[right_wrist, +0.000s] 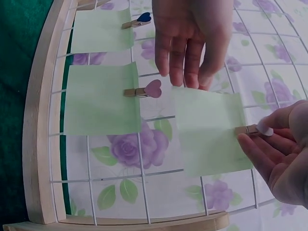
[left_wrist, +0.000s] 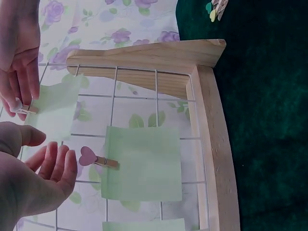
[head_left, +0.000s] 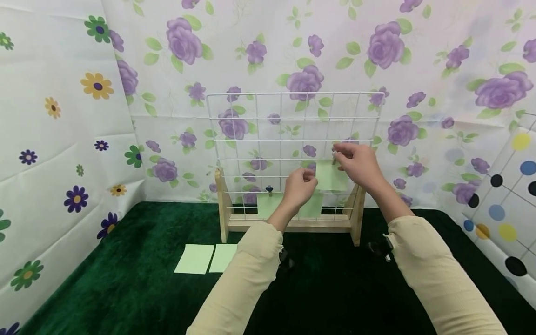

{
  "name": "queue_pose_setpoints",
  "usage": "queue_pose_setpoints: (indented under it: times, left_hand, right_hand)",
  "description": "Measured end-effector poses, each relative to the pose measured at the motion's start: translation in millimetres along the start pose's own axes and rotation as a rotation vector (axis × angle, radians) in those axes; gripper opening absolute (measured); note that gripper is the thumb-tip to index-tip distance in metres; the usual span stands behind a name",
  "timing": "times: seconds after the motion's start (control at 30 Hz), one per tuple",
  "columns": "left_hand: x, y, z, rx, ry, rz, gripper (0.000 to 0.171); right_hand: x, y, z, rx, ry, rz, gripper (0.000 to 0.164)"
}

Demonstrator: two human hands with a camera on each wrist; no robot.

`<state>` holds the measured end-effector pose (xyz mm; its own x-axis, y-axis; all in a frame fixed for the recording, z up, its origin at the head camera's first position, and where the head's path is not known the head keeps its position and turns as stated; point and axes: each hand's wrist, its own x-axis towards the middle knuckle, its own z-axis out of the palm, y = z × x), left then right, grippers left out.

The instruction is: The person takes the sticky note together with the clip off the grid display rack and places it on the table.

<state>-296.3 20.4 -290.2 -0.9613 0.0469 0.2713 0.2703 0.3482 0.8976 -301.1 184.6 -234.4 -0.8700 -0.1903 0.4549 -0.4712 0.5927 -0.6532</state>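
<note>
Fingertips of the right hand [head_left: 358, 163] pinch a small wooden clothespin with a white heart [right_wrist: 245, 130] at the top edge of a square pale-green paper note [head_left: 328, 177], set against a white wire grid [head_left: 281, 140]. The left hand [head_left: 298, 190], thumb parted from relaxed fingers, is just beside the note's left edge; whether it touches the paper cannot be told. Lower down hang two matching notes [right_wrist: 103, 103], one under a pink-heart clothespin [right_wrist: 131, 92], one under a dark-blue-heart clothespin [right_wrist: 129, 24]. Two loose notes [head_left: 194, 259] lie on dark-green cloth [head_left: 125, 265].
</note>
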Motion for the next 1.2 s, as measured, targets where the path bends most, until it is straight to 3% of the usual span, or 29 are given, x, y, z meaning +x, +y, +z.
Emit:
queue_pose_setpoints:
  times: [0.33,0.5,0.67,0.97,1.2]
  left_hand:
    - [2.3,4.3,6.1,-0.014,0.024,-0.032,0.022]
    - [4.5,7.0,10.3,-0.052,0.064,-0.077,0.021]
    - [7.4,8.8,15.0,-0.093,0.107,-0.070,0.020]
    - [7.8,10.3,16.9,-0.096,0.130,-0.071,0.013]
    - [9.0,11.1,16.5,-0.071,0.144,-0.073,0.014]
  right_hand:
    - [4.0,-0.4,-2.0,-0.016,-0.022,0.005,0.033]
    - [4.8,3.1,-2.4,0.011,-0.037,0.010,0.032]
    - [6.9,8.2,-1.4,0.020,-0.035,0.008,0.031]
    - [13.1,8.1,-3.9,-0.053,-0.042,0.005,0.024]
    - [14.5,7.4,-1.9,-0.149,0.014,-0.024,0.019]
